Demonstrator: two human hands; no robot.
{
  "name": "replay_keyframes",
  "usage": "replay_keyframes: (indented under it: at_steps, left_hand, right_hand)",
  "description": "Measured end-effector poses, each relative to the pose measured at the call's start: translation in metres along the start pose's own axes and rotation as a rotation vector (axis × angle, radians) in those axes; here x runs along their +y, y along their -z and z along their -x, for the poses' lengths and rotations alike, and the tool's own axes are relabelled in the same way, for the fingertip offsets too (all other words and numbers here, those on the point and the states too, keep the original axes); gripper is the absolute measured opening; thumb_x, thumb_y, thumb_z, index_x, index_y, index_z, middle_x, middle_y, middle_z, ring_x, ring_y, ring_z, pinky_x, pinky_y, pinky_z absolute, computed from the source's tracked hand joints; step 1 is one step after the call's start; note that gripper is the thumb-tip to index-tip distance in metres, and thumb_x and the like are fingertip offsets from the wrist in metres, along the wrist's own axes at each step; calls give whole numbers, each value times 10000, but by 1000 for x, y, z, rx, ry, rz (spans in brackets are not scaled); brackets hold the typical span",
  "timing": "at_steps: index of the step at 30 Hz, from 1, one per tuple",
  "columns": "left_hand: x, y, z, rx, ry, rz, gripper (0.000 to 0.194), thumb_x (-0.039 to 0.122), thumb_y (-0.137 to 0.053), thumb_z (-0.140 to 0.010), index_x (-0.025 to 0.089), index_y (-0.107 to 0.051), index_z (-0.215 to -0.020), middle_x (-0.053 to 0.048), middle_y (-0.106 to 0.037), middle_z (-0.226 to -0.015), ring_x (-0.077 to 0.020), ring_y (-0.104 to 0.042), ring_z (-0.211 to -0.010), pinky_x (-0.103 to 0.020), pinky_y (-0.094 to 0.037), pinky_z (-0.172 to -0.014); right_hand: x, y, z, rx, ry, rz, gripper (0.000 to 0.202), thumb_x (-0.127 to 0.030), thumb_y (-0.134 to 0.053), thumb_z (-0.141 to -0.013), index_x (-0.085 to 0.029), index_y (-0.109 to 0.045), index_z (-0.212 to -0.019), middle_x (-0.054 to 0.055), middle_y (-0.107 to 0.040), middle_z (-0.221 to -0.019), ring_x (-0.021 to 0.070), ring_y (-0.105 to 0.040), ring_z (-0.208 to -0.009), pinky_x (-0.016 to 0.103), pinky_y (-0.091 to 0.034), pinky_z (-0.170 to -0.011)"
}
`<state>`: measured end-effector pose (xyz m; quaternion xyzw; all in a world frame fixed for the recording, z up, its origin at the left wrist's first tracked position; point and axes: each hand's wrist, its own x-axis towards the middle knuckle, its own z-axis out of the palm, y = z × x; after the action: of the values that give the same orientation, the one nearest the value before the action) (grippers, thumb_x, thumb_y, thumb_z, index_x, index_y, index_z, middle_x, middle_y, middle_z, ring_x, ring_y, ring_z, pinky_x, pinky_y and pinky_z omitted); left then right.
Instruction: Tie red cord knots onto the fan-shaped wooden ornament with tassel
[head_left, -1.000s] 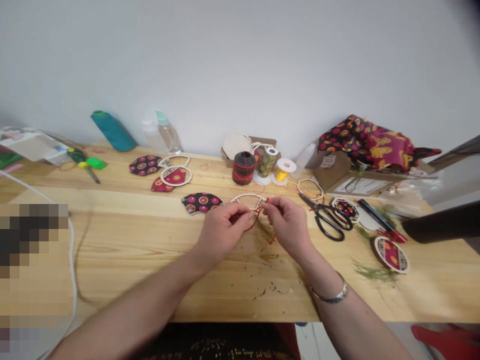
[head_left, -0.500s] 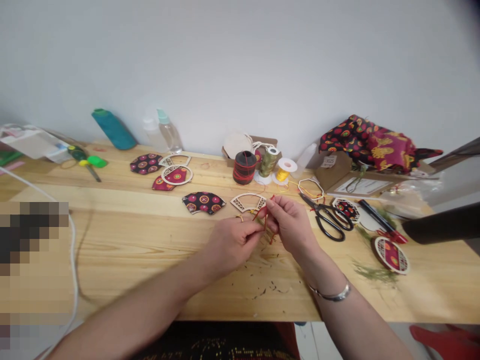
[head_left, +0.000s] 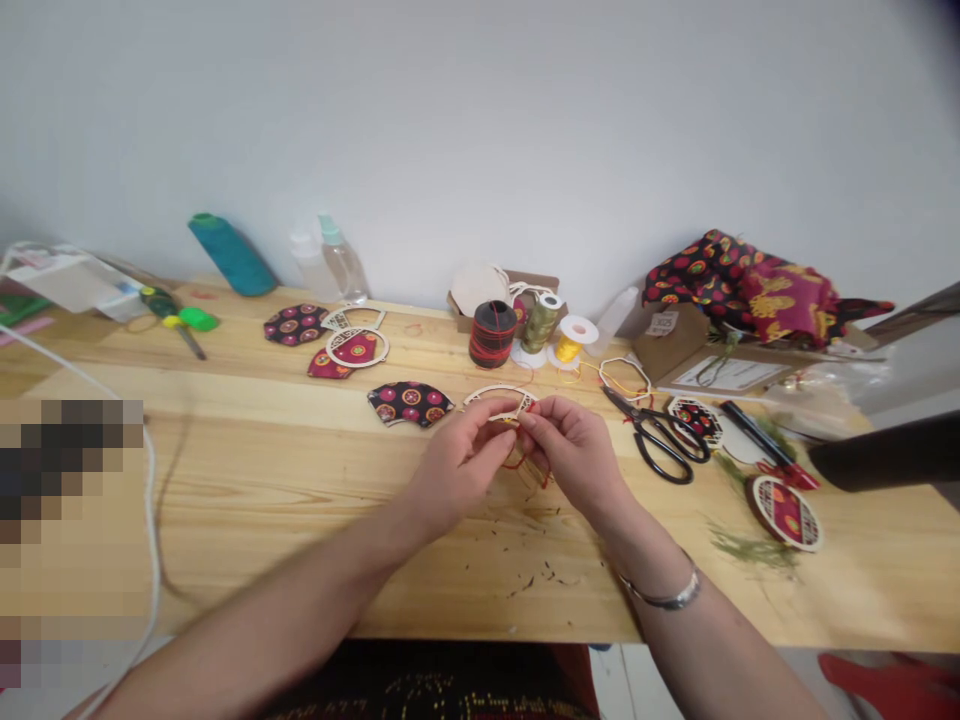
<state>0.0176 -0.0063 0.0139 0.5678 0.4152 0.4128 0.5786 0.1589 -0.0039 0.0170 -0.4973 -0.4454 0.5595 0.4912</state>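
Red cord hangs in loops between my two hands, over the middle of the wooden table. My left hand has thumb and fingers curled toward the cord, their tips close to the other hand. The fingertips of my right hand pinch the cord near its top. Just behind the hands lies a pale fan-shaped wooden frame, partly covered by them. To its left rests a dark patterned fan-shaped piece. Black scissors lie right of my right hand.
Spools of red-black thread, green thread and yellow thread stand at the back. A cardboard box with patterned cloth is back right. Round ornament and green strands lie right. A white cable crosses the left.
My left hand has turned, its fingers now raised and reaching to the right hand's fingertips. The red cord has shifted and hangs lower between the hands. The view has moved slightly.
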Motion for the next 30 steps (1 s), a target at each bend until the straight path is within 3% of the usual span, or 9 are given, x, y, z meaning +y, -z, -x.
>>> replay_keyframes:
  at_steps: [4,10,17,25,30]
  left_hand:
    - [4,0,-1,-35,158,62,389,272,-575,-791,135,-579,-1155,-58,-666,-891,-139,-604,-694,-283,-498,-657]
    - [11,2,-3,7,151,-4,174,269,-583,-779,165,-691,-869,17,-605,-687,-60,-398,-476,-208,-323,-456]
    - [7,5,-5,-12,239,60,141,285,-627,-759,156,-677,-784,58,-465,-512,-52,-339,-430,-194,-249,-414]
    - [1,6,-7,-58,300,229,149,263,-665,-730,148,-706,-815,27,-561,-561,-23,-298,-374,-192,-172,-369]
    - [3,6,-7,-18,322,243,116,244,-670,-698,154,-708,-760,40,-528,-502,-24,-296,-357,-188,-170,-362]
  right_hand:
    - [3,1,-1,-17,31,46,240,-377,-684,-706,-182,-559,-640,-43,-518,-478,74,-426,-422,200,-302,-403]
    - [9,4,-3,-21,67,116,236,-383,-670,-734,-178,-574,-669,-39,-530,-504,70,-413,-437,197,-304,-411]
    - [-2,6,-2,-52,14,91,275,-389,-717,-670,-171,-551,-645,-49,-523,-474,57,-395,-406,187,-285,-385]
    - [-8,9,-2,-125,-95,47,330,-420,-741,-624,-165,-535,-662,-47,-538,-477,49,-396,-392,170,-263,-364]
    - [-7,8,-2,-142,-95,57,320,-430,-721,-647,-171,-537,-686,-31,-570,-517,57,-411,-404,180,-272,-373]
